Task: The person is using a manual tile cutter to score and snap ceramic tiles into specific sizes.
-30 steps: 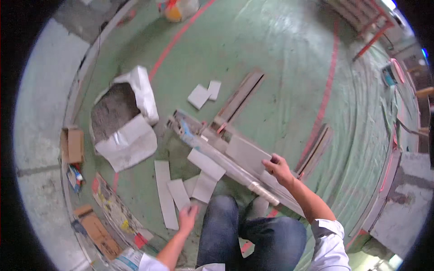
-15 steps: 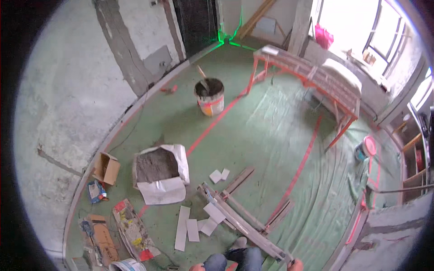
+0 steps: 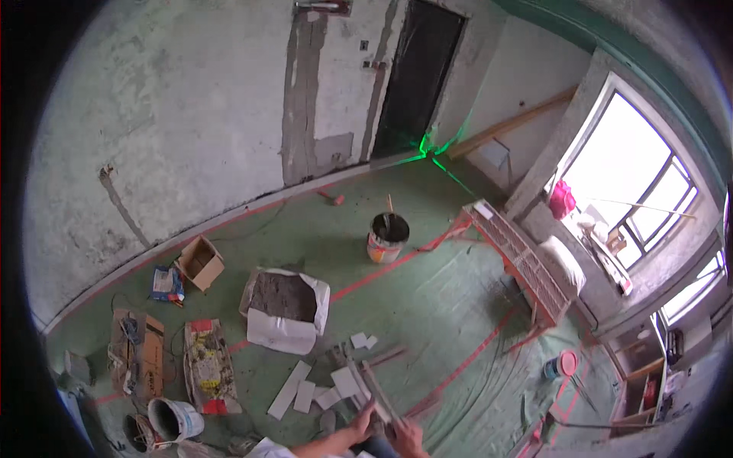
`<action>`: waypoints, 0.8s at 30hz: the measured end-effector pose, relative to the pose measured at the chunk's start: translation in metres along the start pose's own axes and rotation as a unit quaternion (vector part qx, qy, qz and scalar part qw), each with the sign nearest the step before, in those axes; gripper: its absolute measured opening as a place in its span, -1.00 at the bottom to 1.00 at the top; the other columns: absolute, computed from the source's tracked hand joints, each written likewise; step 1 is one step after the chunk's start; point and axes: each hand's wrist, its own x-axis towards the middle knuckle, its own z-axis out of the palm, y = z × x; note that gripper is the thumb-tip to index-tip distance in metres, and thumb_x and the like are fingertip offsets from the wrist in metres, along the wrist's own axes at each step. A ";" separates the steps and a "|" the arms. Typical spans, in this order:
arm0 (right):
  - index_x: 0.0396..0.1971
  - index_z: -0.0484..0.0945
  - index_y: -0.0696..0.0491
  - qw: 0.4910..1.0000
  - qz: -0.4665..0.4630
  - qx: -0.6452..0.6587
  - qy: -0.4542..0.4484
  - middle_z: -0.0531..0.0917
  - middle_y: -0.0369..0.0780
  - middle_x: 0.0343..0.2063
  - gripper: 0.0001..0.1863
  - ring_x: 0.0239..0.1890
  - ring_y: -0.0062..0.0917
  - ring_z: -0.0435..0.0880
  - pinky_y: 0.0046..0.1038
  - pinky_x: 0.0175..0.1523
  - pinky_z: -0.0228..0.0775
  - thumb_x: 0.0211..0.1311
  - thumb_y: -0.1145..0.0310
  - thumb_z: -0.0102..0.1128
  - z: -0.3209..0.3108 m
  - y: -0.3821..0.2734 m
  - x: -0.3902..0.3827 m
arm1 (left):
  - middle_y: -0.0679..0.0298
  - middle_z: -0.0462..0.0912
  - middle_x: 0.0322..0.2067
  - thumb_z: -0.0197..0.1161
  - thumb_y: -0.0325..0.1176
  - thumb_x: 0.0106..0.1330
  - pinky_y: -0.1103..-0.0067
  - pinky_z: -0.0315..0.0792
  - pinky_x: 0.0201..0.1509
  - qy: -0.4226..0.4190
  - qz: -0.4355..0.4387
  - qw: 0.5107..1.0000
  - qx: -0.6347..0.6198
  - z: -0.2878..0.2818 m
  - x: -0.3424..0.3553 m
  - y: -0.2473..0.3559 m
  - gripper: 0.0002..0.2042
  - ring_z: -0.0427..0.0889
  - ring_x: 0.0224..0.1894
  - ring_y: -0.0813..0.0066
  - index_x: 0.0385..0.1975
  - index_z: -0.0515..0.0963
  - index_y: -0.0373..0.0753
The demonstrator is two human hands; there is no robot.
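A manual tile cutter with twin rails and side arms lies on the floor in front of me, running away from my knees. At its near end my right hand is closed around the handle. My left hand is beside the rails on their left, fingers curled together; what they hold is hidden. A white tile lies across the cutter's left side just beyond that hand. To its left are several loose white tile pieces, and two small offcuts lie past the cutter's far end.
An open sack of grey mortar powder stands beyond the tiles, with a mortar bucket farther off. Leftward are a cardboard box, a stained board and a white bucket. A red-legged trestle bench stands by the window.
The view has tilted up and turned. Both hands, earlier apart at the lower edge, have come together at the cutter's near end. A tile now lies against the rails.
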 end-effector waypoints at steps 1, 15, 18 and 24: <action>-0.32 0.69 -0.06 0.999 -0.027 -0.030 -0.014 0.70 -0.20 -0.39 -0.81 -0.28 -0.20 0.77 -0.11 -0.23 0.59 0.25 0.18 0.49 -0.013 -0.023 0.015 | 0.19 0.71 -0.14 0.19 0.17 0.63 0.37 0.59 0.00 0.011 0.242 0.934 0.262 0.019 -0.025 0.013 -0.31 0.71 -0.12 0.25 0.51 0.38 -0.24; -0.04 0.78 0.17 0.969 0.189 0.110 0.114 0.77 -0.11 -0.34 -0.78 -0.36 -0.34 0.76 -0.32 -0.24 0.58 0.43 0.38 0.40 -0.105 0.107 0.099 | -0.11 0.50 0.43 -0.13 0.44 0.63 0.13 0.60 0.41 -0.344 0.203 0.916 -0.027 0.243 -0.076 0.212 -0.09 0.64 0.35 0.02 0.66 0.18 -0.26; -0.08 0.78 0.22 0.912 0.359 0.188 0.063 0.80 -0.16 -0.40 -0.76 -0.40 -0.48 0.77 -0.39 -0.26 0.58 0.49 0.33 0.38 -0.084 0.205 0.099 | -0.10 0.51 0.43 -0.10 0.44 0.62 0.14 0.59 0.42 -0.301 0.187 0.934 -0.039 0.277 -0.016 0.215 -0.08 0.62 0.38 0.03 0.65 0.19 -0.27; -0.10 0.80 0.19 0.803 0.499 0.312 -0.097 0.80 -0.23 -0.46 -0.68 -0.49 -0.55 0.74 -0.40 -0.29 0.62 0.50 0.20 0.41 -0.033 0.387 0.139 | 0.00 0.56 0.37 -0.04 0.33 0.67 0.22 0.58 0.38 -0.159 0.196 0.968 0.003 0.339 0.144 0.218 -0.18 0.62 0.34 0.10 0.66 0.20 -0.21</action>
